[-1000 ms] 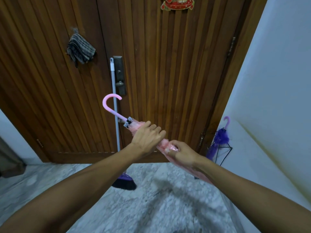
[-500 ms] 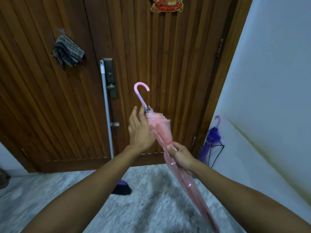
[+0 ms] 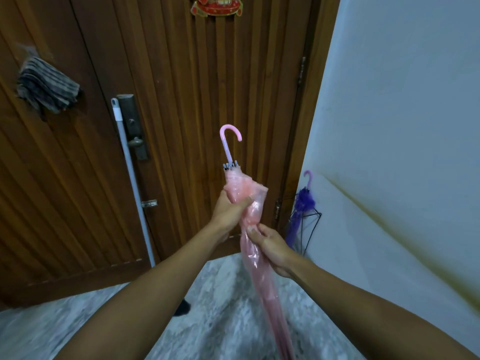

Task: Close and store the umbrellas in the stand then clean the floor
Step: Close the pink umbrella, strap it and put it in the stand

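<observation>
A folded pink see-through umbrella [image 3: 255,258] stands nearly upright in front of me, hooked handle up, tip down near the floor. My left hand [image 3: 228,210] grips its bunched canopy just under the rib tips. My right hand [image 3: 270,246] pinches the canopy a little lower. A closed purple umbrella [image 3: 301,211] stands in the black wire stand [image 3: 313,224] in the corner by the right wall.
A broom [image 3: 130,172] with a grey pole leans on the brown wooden door [image 3: 181,100]; its dark head shows behind my left forearm. A striped cloth [image 3: 46,89] hangs on the door. Grey marble floor [image 3: 220,307] lies below, the white wall [image 3: 402,126] to the right.
The pink umbrella swung from slanting left to nearly upright. My left hand opened beside it, then closed again on the canopy top. The view shifted left to right.
</observation>
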